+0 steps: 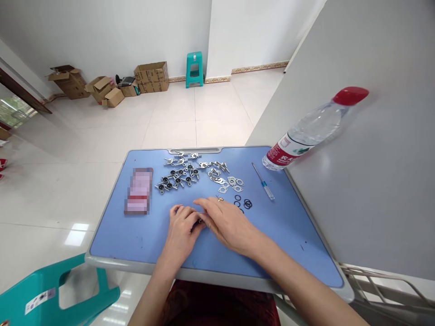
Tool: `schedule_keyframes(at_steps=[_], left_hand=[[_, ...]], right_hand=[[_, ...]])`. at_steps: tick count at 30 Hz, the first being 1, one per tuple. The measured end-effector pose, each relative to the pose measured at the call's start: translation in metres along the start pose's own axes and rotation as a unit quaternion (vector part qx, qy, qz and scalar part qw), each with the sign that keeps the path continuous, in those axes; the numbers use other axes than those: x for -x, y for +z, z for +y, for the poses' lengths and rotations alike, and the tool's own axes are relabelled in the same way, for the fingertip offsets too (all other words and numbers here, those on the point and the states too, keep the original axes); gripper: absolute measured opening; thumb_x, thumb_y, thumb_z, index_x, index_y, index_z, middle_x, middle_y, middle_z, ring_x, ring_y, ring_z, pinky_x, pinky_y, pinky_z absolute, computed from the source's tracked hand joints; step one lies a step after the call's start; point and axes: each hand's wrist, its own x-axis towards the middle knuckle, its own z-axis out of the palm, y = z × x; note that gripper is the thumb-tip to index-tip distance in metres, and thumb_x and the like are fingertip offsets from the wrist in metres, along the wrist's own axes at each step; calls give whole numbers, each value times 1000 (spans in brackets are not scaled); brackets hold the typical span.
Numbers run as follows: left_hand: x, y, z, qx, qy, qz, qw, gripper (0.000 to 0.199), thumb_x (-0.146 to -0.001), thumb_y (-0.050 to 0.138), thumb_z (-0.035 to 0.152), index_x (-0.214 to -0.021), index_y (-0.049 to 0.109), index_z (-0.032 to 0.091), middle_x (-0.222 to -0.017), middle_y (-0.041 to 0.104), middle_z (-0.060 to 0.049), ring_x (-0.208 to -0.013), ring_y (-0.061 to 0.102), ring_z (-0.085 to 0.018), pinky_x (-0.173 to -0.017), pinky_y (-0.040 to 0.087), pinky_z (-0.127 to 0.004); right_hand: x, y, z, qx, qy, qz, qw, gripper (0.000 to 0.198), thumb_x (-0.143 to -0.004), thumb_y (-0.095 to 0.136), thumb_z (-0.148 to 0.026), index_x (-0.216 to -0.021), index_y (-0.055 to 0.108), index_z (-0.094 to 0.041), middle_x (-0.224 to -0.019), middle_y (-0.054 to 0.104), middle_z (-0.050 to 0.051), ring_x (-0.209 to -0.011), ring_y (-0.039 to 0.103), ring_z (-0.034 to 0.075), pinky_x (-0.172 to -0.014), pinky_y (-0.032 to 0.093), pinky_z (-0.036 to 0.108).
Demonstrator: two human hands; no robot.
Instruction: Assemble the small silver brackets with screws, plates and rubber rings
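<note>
Near the front middle of the blue table, my left hand [181, 226] and my right hand [231, 224] meet with fingers closed. Between the fingertips a sliver of a small metal part [200, 220] shows; the fingers hide most of it. My right hand wears a ring. Beyond the hands lie metal fittings with black round centres [178, 181], several plain metal fittings [181, 160] and flat metal gasket-like plates [237, 182]. Black rubber rings [248, 204] rest just past my right hand. A screwdriver [263, 182] with a clear and blue handle lies to their right.
A blurred pinkish rectangular object [139, 191] lies on the table's left. At the back right corner stands a water bottle [302, 131], beside a grey panel [374, 181]. Teal stools [194, 68] and cardboard boxes [152, 77] are on the floor.
</note>
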Motion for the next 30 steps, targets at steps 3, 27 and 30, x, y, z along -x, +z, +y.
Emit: schedule_keyframes(at_steps=[3,27,30], left_hand=[[-1,-1,1,-4,-1,-2,1000,10,-90,60,14,-87,63,23,-90,65,2,-88,58,-17,-96,36,-41],[2,-10,7,5,-15,-12,1000,8,-93,51,18,-88,54,23,-89,65,-1,-87,59,-20,-99,34,-45],[2,-9,5,5,-14,-18,1000,13,-95,48,17,-85,54,23,-86,66,1,-84,59,-19,-100,34,-44]], right_hand=[[0,3,1,-16,7,2,1000,29,-99,28,-13,-124,43,-16,-89,60,8,-74,57,20,-62,49,32],[2,-11,14,92,169,-230,954,7,-93,55,-16,-94,62,-17,-93,69,6,-73,66,19,-54,28,28],[-1,-9,11,115,165,-257,945,14,-95,49,-12,-92,63,-16,-92,68,6,-70,64,17,-52,24,28]])
